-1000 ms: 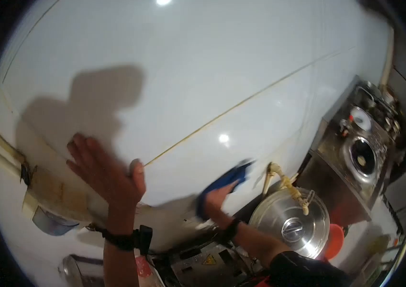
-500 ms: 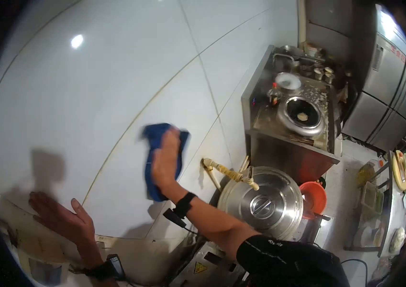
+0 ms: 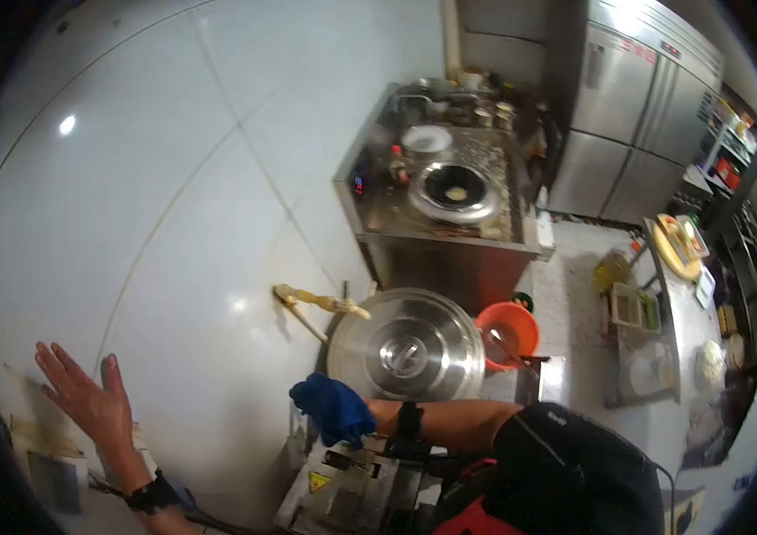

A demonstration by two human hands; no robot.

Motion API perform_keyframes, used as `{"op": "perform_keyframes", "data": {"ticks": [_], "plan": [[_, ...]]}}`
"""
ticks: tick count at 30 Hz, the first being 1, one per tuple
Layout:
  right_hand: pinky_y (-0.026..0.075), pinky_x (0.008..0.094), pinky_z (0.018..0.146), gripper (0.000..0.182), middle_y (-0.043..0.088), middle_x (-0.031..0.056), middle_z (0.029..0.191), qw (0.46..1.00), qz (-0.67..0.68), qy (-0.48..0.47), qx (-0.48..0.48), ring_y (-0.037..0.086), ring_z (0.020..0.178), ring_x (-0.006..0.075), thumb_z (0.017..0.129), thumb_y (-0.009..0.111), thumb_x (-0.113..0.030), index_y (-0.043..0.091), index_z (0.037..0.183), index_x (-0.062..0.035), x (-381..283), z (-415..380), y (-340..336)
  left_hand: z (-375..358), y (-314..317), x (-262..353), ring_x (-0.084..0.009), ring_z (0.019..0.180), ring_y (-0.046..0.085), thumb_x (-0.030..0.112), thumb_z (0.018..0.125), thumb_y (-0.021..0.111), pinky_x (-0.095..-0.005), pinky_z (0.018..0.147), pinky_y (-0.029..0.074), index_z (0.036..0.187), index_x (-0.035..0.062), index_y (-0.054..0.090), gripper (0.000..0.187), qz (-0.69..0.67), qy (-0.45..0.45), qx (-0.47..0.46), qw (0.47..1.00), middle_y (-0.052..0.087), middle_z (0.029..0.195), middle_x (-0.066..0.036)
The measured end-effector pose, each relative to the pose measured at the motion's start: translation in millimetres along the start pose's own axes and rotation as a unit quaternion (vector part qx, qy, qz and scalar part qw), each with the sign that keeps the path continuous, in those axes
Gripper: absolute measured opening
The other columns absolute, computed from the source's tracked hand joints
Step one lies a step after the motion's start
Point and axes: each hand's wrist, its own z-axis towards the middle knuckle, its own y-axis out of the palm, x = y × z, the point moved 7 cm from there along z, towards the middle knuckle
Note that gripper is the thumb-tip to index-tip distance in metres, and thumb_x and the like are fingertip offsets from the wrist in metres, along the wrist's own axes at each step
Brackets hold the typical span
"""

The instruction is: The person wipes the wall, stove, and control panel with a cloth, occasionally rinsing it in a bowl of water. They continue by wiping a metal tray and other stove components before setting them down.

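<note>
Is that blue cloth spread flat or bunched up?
Bunched up: the blue cloth sits as a crumpled wad gripped in the right hand, off the wall.

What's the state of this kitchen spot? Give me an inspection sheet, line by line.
Surface: white tiled wall, glossy, with stains near its lower left.
Job's things: blue cloth bunched in the right hand.
Clutter: big steel lid, orange bucket, wok station.
Hands: left hand flat on the wall, fingers spread; right hand shut on the cloth.
Cables: nothing seen.
Surroundings: steel fridge, shelves at right.
</note>
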Motion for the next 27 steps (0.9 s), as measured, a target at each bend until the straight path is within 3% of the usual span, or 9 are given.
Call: {"op": "perform_keyframes", "data": {"ticks": [2,7,10,12,16,19,22,24,27], "plan": [[0.04,0.0449,0.108,0.052,0.061,0.0209,0.127,0.998,-0.049,-0.021,-0.026,0.058,0.119,0.0331,0.086,0.066,-0.035,0.06,0.132,-0.0098,-44.5,-66.5,-2.0,-15.8,0.6,10.9,-0.0344,0.149,0.026,0.037,0.101,0.054,-0.0523,0.119,0.026,0.153,0.0013,0.031,0.067,-0.11,-0.046,-0.052,0.991,0.022,0.163,-0.016],[0.051,0.0392,0.09,0.046,0.067,0.0093,0.112,0.736,-0.663,-0.131,-0.021,0.063,0.104,0.0231,0.082,0.077,-0.024,0.059,0.12,-0.0039,-171.6,-202.8,3.6,-69.6,-51.5,118.1,-0.0347,0.144,0.036,0.017,0.097,0.06,-0.0438,0.117,0.029,0.145,-0.0001,0.044,0.054,-0.38,0.008,-0.23,0.896,0.039,0.155,-0.018],[0.052,0.0481,0.078,0.029,0.067,0.0152,0.095,0.695,-0.688,-0.082,0.193,0.064,0.087,0.0382,0.077,0.073,-0.025,0.066,0.097,-0.0058,-255.9,-280.6,10.3,-115.5,-90.7,227.4,-0.0335,0.14,0.042,0.013,0.096,0.061,-0.0427,0.116,0.032,0.141,-0.0015,0.05,0.048,-0.563,0.048,-0.34,0.751,0.047,0.149,-0.019],[0.052,0.044,0.078,0.031,0.066,0.0169,0.095,0.511,-0.808,-0.074,0.285,0.064,0.087,0.0385,0.077,0.072,-0.019,0.065,0.103,-0.0047,-310.0,-326.6,30.1,-152.6,-114.8,301.3,-0.0329,0.135,0.048,0.012,0.094,0.065,-0.042,0.111,0.038,0.139,-0.0017,0.052,0.049,-0.632,0.061,-0.419,0.65,0.051,0.145,-0.02],[0.052,0.0402,0.075,0.027,0.064,0.0171,0.095,0.413,-0.84,-0.025,0.351,0.063,0.086,0.0363,0.076,0.069,-0.009,0.062,0.101,-0.0031,-393.3,-415.3,56.2,-226.3,-148.0,443.9,-0.0325,0.126,0.057,0.01,0.09,0.07,-0.0396,0.102,0.047,0.135,-0.0022,0.055,0.05,-0.696,0.01,-0.574,0.432,0.057,0.138,-0.022],[0.051,0.0378,0.073,0.025,0.062,0.0133,0.092,0.415,-0.798,-0.053,0.434,0.061,0.083,0.0315,0.076,0.07,-0.008,0.061,0.098,-0.003,-464.5,-523.1,45.5,-235.2,-178.7,500.0,-0.0328,0.121,0.06,0.007,0.087,0.072,-0.0399,0.1,0.048,0.132,-0.0029,0.057,0.048,-0.717,0.066,-0.546,0.428,0.06,0.133,-0.022],[0.05,0.0355,0.072,0.022,0.061,0.0094,0.088,0.409,-0.721,-0.11,0.548,0.059,0.08,0.0266,0.076,0.071,-0.006,0.06,0.095,-0.0028,-551.4,-661.8,20.1,-195.4,-142.2,483.0,-0.0286,0.118,0.06,0.004,0.084,0.073,-0.039,0.099,0.048,0.133,-0.0043,0.056,0.052,-0.607,0.215,-0.507,0.573,0.062,0.128,-0.019],[0.05,0.0339,0.071,0.021,0.06,0.0069,0.086,0.4,-0.684,-0.132,0.596,0.058,0.078,0.0234,0.076,0.071,-0.006,0.059,0.093,-0.0027,-602.2,-736.1,8.9,-193.9,-103.1,443.6,-0.0278,0.116,0.061,0.011,0.087,0.074,-0.0385,0.099,0.048,0.127,-0.0035,0.06,0.045,-0.563,-0.004,-0.505,0.655,0.063,0.127,-0.018],[0.049,0.0315,0.069,0.02,0.058,0.003,0.082,0.373,-0.667,-0.15,0.627,0.056,0.075,0.0186,0.076,0.072,-0.005,0.058,0.09,-0.0026,-663.1,-802.8,-0.2,-224.0,-128.4,478.2,-0.0295,0.122,0.056,0.016,0.092,0.067,-0.0424,0.106,0.042,0.128,-0.0011,0.061,0.04,-0.548,-0.014,-0.498,0.672,0.057,0.136,-0.017]]}}
